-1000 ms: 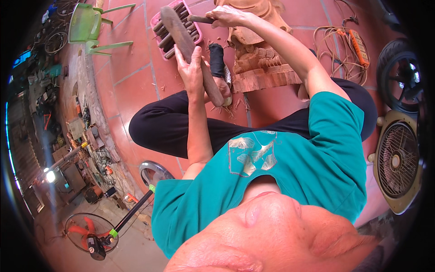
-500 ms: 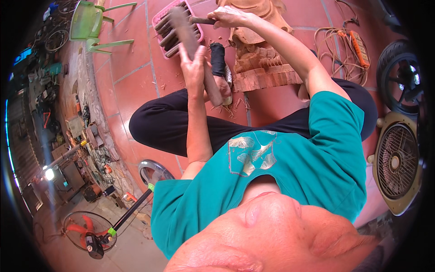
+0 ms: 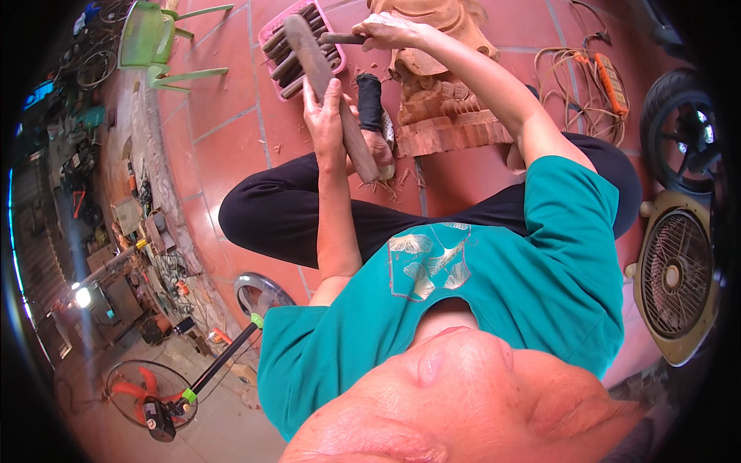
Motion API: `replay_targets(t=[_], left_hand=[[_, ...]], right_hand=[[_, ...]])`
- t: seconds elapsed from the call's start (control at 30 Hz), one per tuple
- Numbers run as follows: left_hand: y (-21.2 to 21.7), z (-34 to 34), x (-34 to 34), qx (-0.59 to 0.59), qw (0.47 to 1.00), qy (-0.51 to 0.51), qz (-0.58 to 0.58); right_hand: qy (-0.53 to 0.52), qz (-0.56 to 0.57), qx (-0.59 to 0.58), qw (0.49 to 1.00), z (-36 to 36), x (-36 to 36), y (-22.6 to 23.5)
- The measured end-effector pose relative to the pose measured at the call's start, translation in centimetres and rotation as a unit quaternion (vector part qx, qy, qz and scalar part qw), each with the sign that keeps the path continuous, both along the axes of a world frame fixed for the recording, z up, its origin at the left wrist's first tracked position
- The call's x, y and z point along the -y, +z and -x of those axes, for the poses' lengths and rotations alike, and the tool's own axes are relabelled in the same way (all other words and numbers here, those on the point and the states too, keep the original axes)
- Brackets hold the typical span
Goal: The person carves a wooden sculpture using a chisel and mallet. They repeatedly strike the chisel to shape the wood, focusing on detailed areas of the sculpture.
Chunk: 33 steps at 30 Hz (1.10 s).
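Note:
My left hand (image 3: 328, 119) is wrapped around a long wooden mallet (image 3: 312, 58), club-shaped and worn, slanting from the upper left down toward my folded leg. My right hand (image 3: 386, 31) grips a chisel (image 3: 340, 38), whose handle end sticks out to the left beside the thick part of the mallet. Whether mallet and handle touch, I cannot tell. The chisel's blade is hidden behind my hand. Under my right forearm lies a carved block of reddish-brown wood (image 3: 448, 131) with folds and fine ridges cut into it.
A pink basket (image 3: 275, 86) full of chisels stands just beyond the mallet. A black cloth band (image 3: 370, 100) and wood shavings (image 3: 405, 181) lie near the carving. To the right are an orange power strip (image 3: 611, 83) with tangled cords, a wheel (image 3: 679, 131) and a box fan (image 3: 673, 274).
The mallet's thick end, blurred before, is now sharp and slightly farther left. The chisel handle has shifted a little left too. Both hands keep their holds.

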State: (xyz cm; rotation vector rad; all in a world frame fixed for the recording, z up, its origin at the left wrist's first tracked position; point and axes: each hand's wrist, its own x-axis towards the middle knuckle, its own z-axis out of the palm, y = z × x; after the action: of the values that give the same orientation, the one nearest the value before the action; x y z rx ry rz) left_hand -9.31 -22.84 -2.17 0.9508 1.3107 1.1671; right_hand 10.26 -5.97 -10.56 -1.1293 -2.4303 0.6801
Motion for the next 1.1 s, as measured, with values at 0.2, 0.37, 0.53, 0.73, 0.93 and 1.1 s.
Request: replay_targets(t=[0.2,0.37,0.53,0.73,0.93,1.1], left_hand=[[-0.3,-0.6,-0.1,-0.076,0.997,0.007,-0.018],[-0.4,0.0,0.0,0.001,0.999,0.023,-0.037],[-0.3,-0.4,-0.2,-0.065,0.997,0.005,-0.037],[0.1,0.0,0.0,0.001,1.0,-0.008,-0.003],[0.0,0.6,-0.2,0.021,0.999,0.031,-0.001],[0.0,-0.3,-0.2,-0.005,1.0,0.015,-0.008]], right_hand=[[-0.003,0.002,0.005,1.0,-0.2,-0.1,0.1],[-0.002,-0.005,0.0,1.0,-0.2,0.2,0.1],[-0.013,0.007,0.022,1.0,-0.1,0.5,0.5],[-0.047,-0.013,-0.03,0.998,-0.7,-1.5,-2.1],[-0.068,0.064,-0.123,0.988,-1.3,-2.0,-1.2],[-0.079,0.045,-0.088,0.992,-0.6,-2.1,-2.1]])
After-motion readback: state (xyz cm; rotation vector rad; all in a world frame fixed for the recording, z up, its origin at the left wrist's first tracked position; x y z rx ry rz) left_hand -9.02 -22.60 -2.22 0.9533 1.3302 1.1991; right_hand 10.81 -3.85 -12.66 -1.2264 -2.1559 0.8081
